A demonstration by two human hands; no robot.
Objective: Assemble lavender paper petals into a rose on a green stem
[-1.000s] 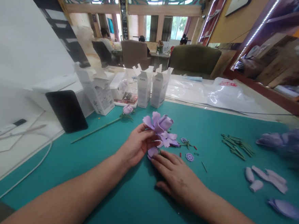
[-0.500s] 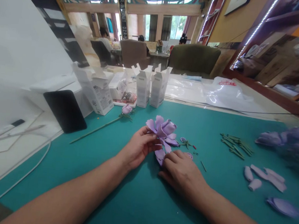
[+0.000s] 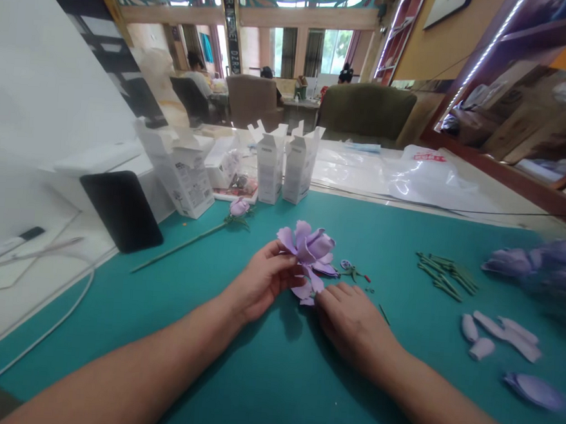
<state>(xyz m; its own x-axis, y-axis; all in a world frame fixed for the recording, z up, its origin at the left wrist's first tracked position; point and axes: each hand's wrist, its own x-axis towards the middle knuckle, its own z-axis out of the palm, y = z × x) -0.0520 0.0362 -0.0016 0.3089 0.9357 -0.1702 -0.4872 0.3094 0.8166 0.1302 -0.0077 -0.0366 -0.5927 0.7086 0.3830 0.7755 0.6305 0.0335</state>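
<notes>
My left hand is closed round the base of a purple foam flower, holding it just above the teal mat. My right hand lies beside it with the fingertips pinched on a loose purple petal under the flower. A small purple disc and tiny green and red bits lie just right of the flower.
A finished purple bud on a long green stem lies to the left. Open white boxes, a black phone, green stem pieces, loose petals and more purple flowers surround the work spot. People sit far behind.
My right hand went from lying flat to curled, and slid up to the petal under the flower. My left hand shifted the flower slightly right.
</notes>
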